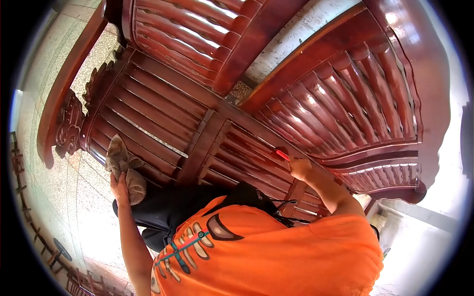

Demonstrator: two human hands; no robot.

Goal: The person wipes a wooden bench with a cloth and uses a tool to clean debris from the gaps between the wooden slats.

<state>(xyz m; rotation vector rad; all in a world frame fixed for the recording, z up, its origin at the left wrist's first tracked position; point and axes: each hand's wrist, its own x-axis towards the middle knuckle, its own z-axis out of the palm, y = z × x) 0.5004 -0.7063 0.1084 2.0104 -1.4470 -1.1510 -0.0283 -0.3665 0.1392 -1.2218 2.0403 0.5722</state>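
A dark red wooden bench (203, 144) with a slatted seat lies before me, its spindled back rising behind. My left hand (120, 187) holds a crumpled grey-brown cloth (118, 153) over the seat's front left edge. My right hand (300, 167) is closed around the red handle of a thin tool (282, 154), above the seat slats near the backrest. The tool's slim tip points up and left along a gap by the rear rail; its exact kind cannot be told.
A curved armrest (70, 81) with a carved support (70, 122) stands at the left. The spindled backrest (333, 100) rises on the right. Speckled floor (89, 207) shows at the left, with dark furniture (90, 283) at the lower rim.
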